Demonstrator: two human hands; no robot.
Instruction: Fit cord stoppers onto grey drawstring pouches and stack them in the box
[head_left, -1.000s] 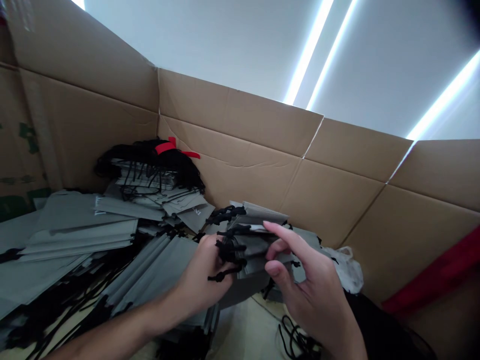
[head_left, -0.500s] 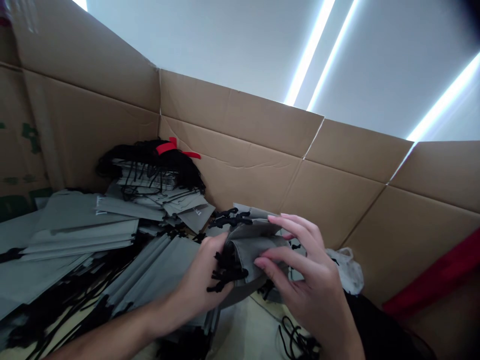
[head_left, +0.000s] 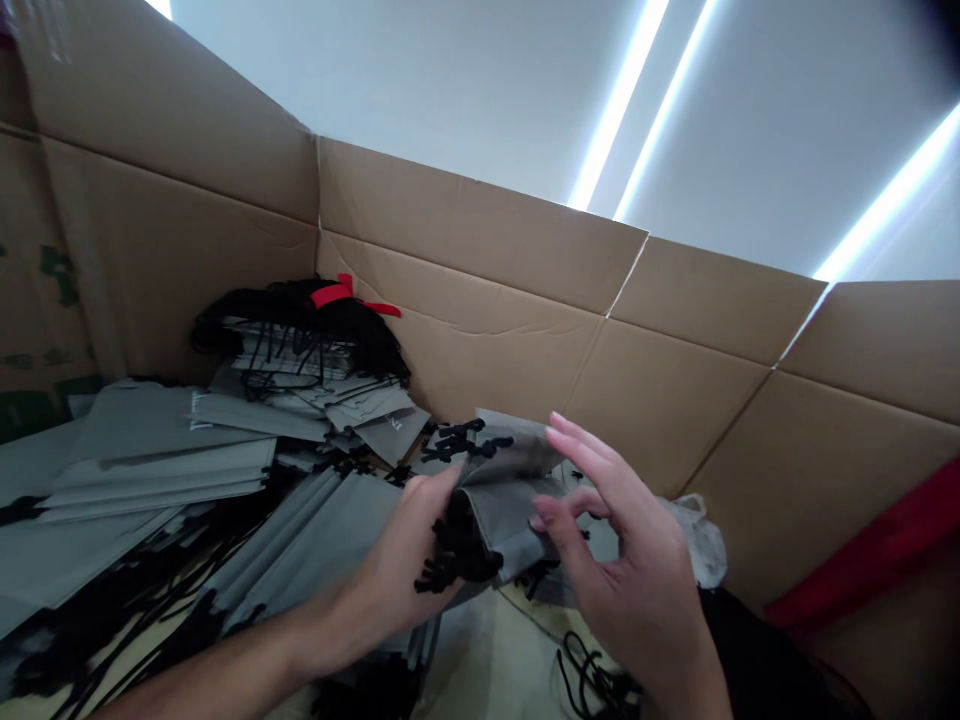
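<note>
My left hand (head_left: 412, 550) is closed round a small stack of grey fabric drawstring pouches (head_left: 510, 510), with black knotted cord ends (head_left: 457, 560) sticking out beside its fingers. The stack fans apart, and a gap shows between its upper and lower pouches. On the stack's right side, my right hand (head_left: 630, 540) has thumb and a bent finger pinched together at the edge of a front pouch. Its upper fingers stretch out near the back pouch's top corner. Part of the left fingers is hidden behind the stack.
Tall cardboard walls (head_left: 465, 280) surround the work surface. Piles of grey pouches (head_left: 172, 420) lie to the left, and a black cord bundle with a red tie (head_left: 334, 292) sits behind them. Loose black cord (head_left: 592, 680) lies in front; a clear plastic bag (head_left: 701, 540) stands right.
My right hand has shifted slightly right, and its upper fingers have lifted off the back pouch. The stack in my left hand has tilted a little, its gap still showing.
</note>
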